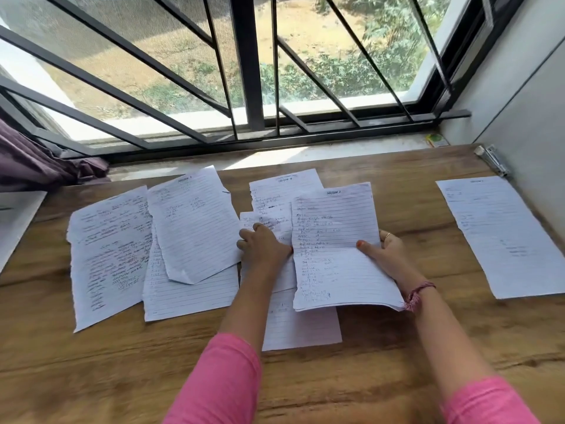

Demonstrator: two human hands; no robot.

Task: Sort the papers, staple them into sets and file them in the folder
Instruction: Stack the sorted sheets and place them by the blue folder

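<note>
Lined handwritten papers lie spread over the wooden table [382,347]. My right hand [386,250] grips a thin stack of sheets [330,255] headed "Section 3" by its right edge, lifted slightly off the table. My left hand [260,244] rests fingers-down on a small crumpled sheet [269,220] just left of that stack, pressing it. A sheet [284,186] headed "Section 4" lies behind them. Left of my hands lie a tilted sheet [192,224], a sheet under it [189,292] and a densely written sheet [107,255]. One sheet [504,237] lies alone at the right.
A stapler [492,159] lies at the table's far right corner by the wall. A white folder-like edge [15,221] shows at the far left. Purple cloth [36,160] bunches on the window sill. Barred window runs behind the table.
</note>
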